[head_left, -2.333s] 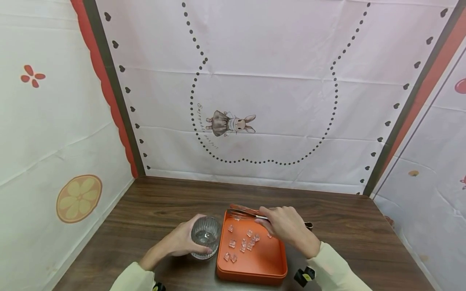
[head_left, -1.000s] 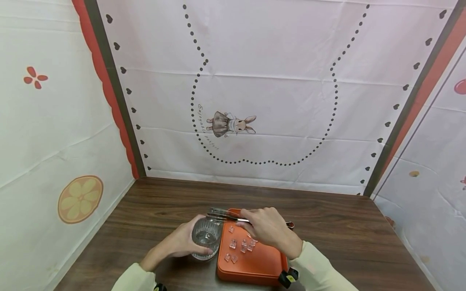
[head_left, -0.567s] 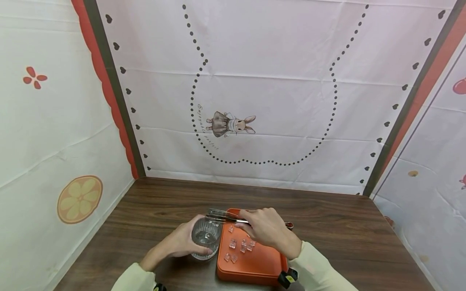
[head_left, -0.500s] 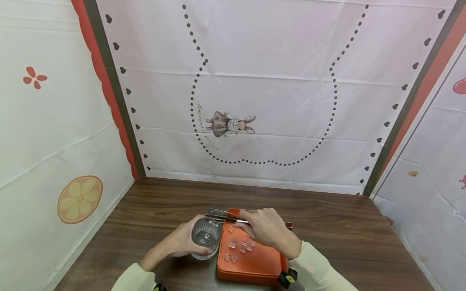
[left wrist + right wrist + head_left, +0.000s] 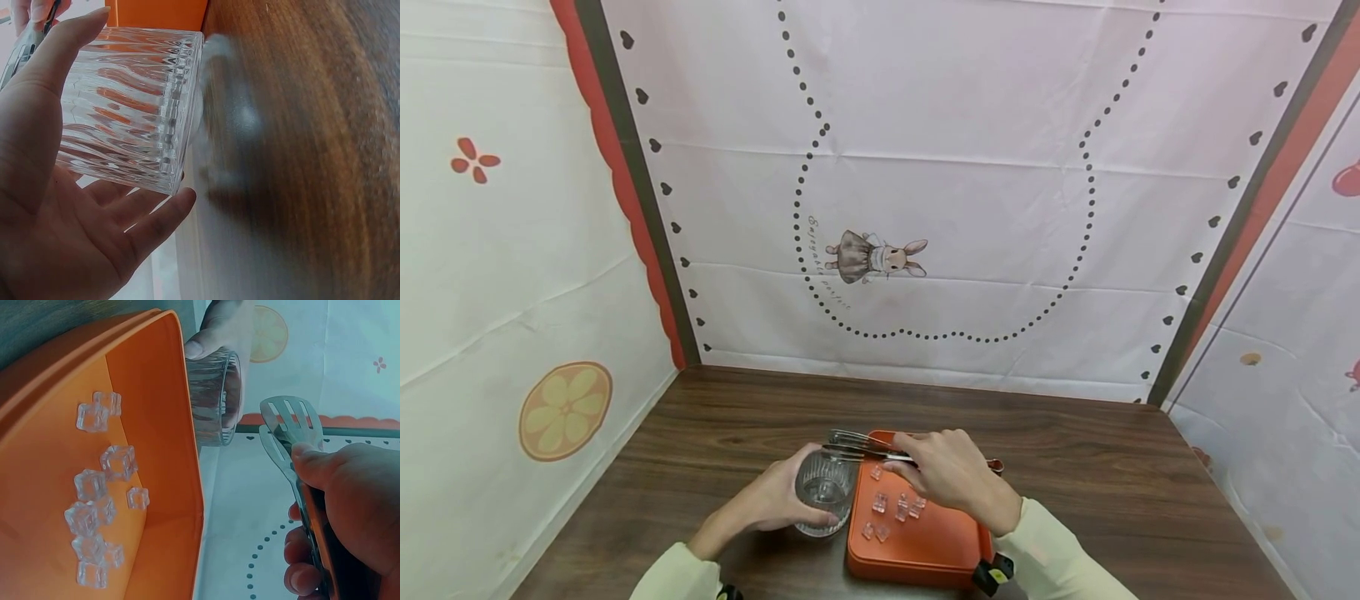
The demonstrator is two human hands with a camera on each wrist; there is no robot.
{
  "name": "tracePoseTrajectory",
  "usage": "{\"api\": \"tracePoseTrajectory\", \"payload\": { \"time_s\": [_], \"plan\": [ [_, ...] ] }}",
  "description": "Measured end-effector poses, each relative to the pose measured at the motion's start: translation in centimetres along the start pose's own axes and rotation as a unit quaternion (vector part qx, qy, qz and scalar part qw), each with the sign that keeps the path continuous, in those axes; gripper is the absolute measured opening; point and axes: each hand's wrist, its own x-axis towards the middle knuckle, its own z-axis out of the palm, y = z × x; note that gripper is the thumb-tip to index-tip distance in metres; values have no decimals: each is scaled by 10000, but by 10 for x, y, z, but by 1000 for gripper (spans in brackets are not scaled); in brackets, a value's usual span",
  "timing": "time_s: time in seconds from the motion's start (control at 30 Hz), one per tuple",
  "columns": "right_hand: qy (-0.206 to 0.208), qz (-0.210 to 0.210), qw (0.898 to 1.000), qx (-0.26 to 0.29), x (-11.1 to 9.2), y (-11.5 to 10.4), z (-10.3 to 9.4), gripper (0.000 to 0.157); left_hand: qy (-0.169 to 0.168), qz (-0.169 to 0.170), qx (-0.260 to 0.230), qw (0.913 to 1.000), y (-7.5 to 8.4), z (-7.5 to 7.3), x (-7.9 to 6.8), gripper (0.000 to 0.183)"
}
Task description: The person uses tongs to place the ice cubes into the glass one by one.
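Observation:
My left hand [image 5: 771, 498] grips a clear ribbed drinking glass [image 5: 824, 485], thumb on the near side and fingers around the far side. My right hand [image 5: 951, 471] holds metal serving tongs [image 5: 868, 450] with dark grips. Their slotted heads [image 5: 294, 419] reach over the far rim of the glass, a small gap between them. I see no cube between the heads in the right wrist view. Several clear ice cubes [image 5: 90, 487] lie in an orange tray [image 5: 925, 554], just right of the glass. Whether the glass contains anything cannot be made out.
Dark wood-grain table [image 5: 737, 408] lies under everything. White printed cloth walls [image 5: 955, 208] stand at the back and both sides. The tray's raised wall [image 5: 159, 394] stands close beside the glass. A black device [image 5: 992, 573] sits on my right wrist.
Since the earliest frame, my right hand has moved left with the tongs, from over the tray to the glass rim. During the last half second both hands have stayed nearly still.

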Motion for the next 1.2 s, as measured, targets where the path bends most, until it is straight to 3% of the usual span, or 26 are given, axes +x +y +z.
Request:
{"api": "tracePoseTrajectory", "payload": {
  "time_s": [0.4, 1.2],
  "plan": [
    [-106, 218, 9997, -60, -8, 7, -2, 28, 193, 384, 123, 9990, 0, 2, -2, 92],
    [-764, 721, 9944, 113, -25, 22, 6, 39, 31, 303, -111, 9995, 1, 1, -1, 91]
  ]
}}
